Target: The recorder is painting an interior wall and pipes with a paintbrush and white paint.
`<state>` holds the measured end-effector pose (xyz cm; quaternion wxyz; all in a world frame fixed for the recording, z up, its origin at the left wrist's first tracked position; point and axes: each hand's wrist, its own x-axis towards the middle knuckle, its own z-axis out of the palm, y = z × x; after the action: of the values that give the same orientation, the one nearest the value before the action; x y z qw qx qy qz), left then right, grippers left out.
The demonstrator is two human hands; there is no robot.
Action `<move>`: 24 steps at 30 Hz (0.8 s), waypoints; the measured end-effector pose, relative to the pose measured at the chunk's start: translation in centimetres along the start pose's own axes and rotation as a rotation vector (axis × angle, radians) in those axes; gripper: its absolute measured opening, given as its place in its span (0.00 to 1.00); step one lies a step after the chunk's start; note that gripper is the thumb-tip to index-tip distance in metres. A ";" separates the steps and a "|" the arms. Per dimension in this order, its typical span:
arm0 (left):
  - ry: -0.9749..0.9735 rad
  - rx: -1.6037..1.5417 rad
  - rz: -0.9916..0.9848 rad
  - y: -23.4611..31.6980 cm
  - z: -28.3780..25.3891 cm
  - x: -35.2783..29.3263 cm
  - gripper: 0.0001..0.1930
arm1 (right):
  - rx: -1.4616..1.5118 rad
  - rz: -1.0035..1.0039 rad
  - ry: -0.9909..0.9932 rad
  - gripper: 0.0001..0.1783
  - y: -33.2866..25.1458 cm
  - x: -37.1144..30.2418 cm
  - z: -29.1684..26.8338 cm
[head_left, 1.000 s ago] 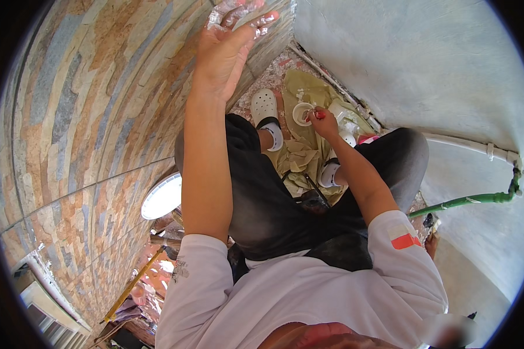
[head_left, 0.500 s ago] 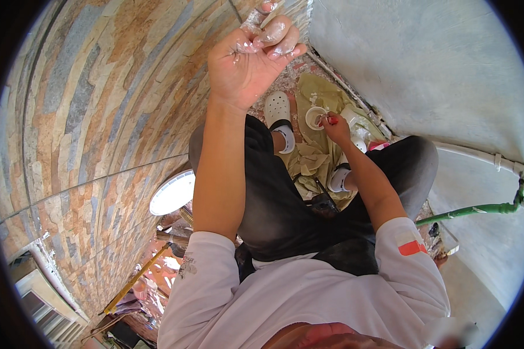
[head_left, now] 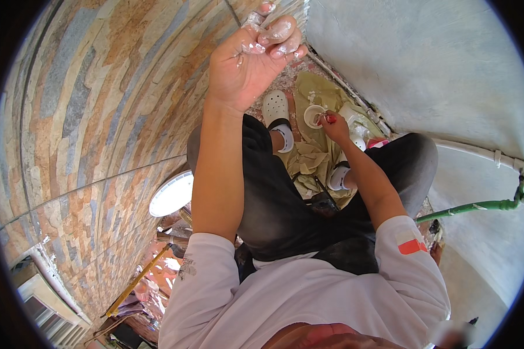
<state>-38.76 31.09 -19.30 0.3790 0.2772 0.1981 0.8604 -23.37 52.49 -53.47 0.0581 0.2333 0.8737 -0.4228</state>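
My left hand point(head_left: 250, 61) is raised high near the stone-patterned wall. White paste or paint coats its curled fingers, and whatever sits between them is too hidden to name. Lower and to the right, my right hand point(head_left: 336, 127) grips a small red-handled tool point(head_left: 330, 118). Its far end dips into a white cup point(head_left: 313, 116), so its kind does not show. The cup stands on crumpled greenish-tan sheeting point(head_left: 317, 87) between my feet.
A stone-patterned wall point(head_left: 99, 122) rises on the left, a pale plastered wall point(head_left: 425, 70) on the right. A white pipe point(head_left: 471, 152) and green hose point(head_left: 471, 210) run along the right. A white lid-like disc point(head_left: 173, 195), a brush point(head_left: 172, 238) and a yellow stick point(head_left: 135, 282) lie left.
Both hands keep nearly the same pose and place. The view has shifted slightly, and the cup and right hand appear a few pixels to the left.
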 end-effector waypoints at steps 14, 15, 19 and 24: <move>-0.086 0.085 -0.013 -0.1 -0.1 0.1 0.31 | -0.061 0.000 -0.033 0.22 -1.1 -0.4 -0.1; 0.140 0.156 0.023 -0.5 1.0 -0.4 0.30 | -0.042 -0.008 -0.010 0.21 -1.7 -0.7 0.1; 0.112 0.098 0.020 -0.4 1.2 0.0 0.34 | -0.013 0.000 -0.021 0.20 -0.4 0.3 -0.1; 0.179 0.165 0.051 -0.3 1.3 -0.3 0.40 | 0.025 0.022 0.014 0.19 -0.5 0.5 -0.5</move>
<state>-37.67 31.23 -18.58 0.3137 0.2344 0.2939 0.8719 -23.95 52.77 -52.97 0.0537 0.2464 0.8662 -0.4315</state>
